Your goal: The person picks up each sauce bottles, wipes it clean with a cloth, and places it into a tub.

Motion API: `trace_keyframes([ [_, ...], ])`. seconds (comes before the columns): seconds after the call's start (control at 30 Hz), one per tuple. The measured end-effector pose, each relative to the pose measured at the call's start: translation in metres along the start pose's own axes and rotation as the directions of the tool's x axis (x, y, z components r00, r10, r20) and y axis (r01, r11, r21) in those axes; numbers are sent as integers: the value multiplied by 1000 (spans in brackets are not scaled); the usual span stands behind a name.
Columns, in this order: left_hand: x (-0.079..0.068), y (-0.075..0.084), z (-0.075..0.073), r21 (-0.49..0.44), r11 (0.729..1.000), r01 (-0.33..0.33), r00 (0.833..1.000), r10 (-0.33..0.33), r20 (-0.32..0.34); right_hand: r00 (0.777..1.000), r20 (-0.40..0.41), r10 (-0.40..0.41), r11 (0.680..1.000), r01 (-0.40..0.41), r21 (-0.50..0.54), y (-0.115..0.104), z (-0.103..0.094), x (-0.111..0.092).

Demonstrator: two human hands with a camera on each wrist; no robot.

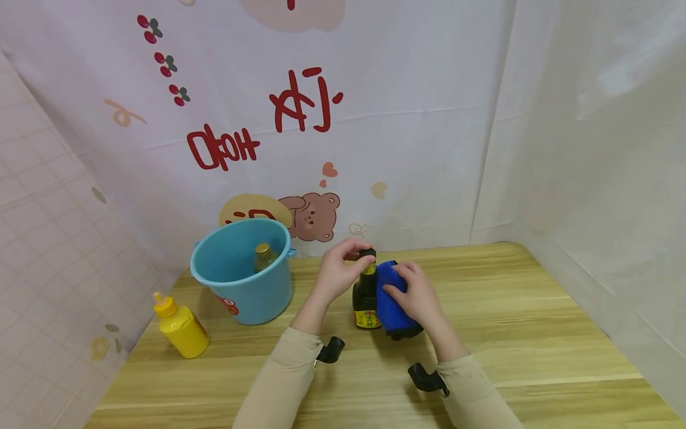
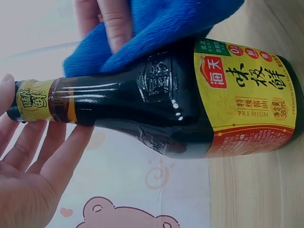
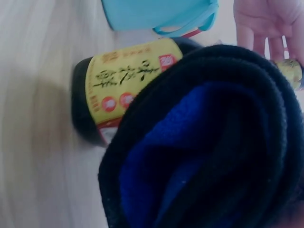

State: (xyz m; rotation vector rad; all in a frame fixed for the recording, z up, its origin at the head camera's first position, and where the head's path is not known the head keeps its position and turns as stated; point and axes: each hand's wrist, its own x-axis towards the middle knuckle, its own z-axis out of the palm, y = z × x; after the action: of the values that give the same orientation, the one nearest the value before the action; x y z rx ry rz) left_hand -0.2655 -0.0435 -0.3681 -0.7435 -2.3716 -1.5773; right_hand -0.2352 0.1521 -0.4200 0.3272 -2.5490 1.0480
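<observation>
A dark soy sauce bottle [image 1: 364,293] with a yellow label stands upright on the table. My left hand [image 1: 340,268] holds it at the top, thumb and fingers around the capped neck, as the left wrist view also shows. A folded blue cloth [image 1: 390,304] with black edging is in my right hand [image 1: 420,297], pinched between thumb and fingers. It lies against the right side of the bottle, and in the left wrist view the cloth [image 2: 156,33] covers part of the shoulder. In the right wrist view the cloth [image 3: 190,123] hides much of the bottle [image 3: 118,85].
To the left stands a light blue bucket [image 1: 241,298] with a gold-capped bottle [image 1: 264,256] inside. A yellow squeeze bottle [image 1: 184,332] is on the wooden table [image 1: 514,333] in front of the bucket. A printed white sheet [image 1: 418,149] hangs behind the table.
</observation>
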Motion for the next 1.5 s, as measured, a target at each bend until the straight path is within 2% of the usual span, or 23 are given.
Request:
trace_keyframes([
  [0.27, -1, 0, -1, -16, 1000, 6, 1000, -6, -8, 994, 68, 91, 996, -93, 15, 25, 14, -6],
  [0.37, -1, -1, 0, -8, 1000, -3, 1000, 3, -9, 979, 127, 157, 988, -156, -18, 34, 22, -11],
  [0.5, -1, -2, 1, -2, 1000, -21, 1000, 21, -9, 959, 189, 210, 977, -198, -80, 38, 26, -14],
  [0.77, -1, -2, 5, 2, 999, -42, 998, 42, -43, 960, 194, 202, 978, -187, -93, 39, 22, -14],
  [0.87, -1, -3, 7, 18, 998, -58, 996, 60, -67, 970, 155, 187, 982, -178, -68, 39, 17, -13],
  [1.03, -2, -3, 9, 15, 996, -85, 991, 86, -99, 998, 8, 69, 998, -69, 5, 24, -1, -5],
  [1.23, -3, -1, 12, 32, 997, -64, 990, 67, -128, 987, -138, -80, 991, 94, 97, -8, -22, 8],
  [1.37, -2, -1, 13, 38, 998, -53, 989, 58, -137, 981, -159, -114, 986, 131, 104, -21, -26, 12],
  [1.5, -2, -1, 12, 30, 998, -62, 990, 65, -127, 985, -144, -91, 989, 106, 101, -24, -22, 10],
])
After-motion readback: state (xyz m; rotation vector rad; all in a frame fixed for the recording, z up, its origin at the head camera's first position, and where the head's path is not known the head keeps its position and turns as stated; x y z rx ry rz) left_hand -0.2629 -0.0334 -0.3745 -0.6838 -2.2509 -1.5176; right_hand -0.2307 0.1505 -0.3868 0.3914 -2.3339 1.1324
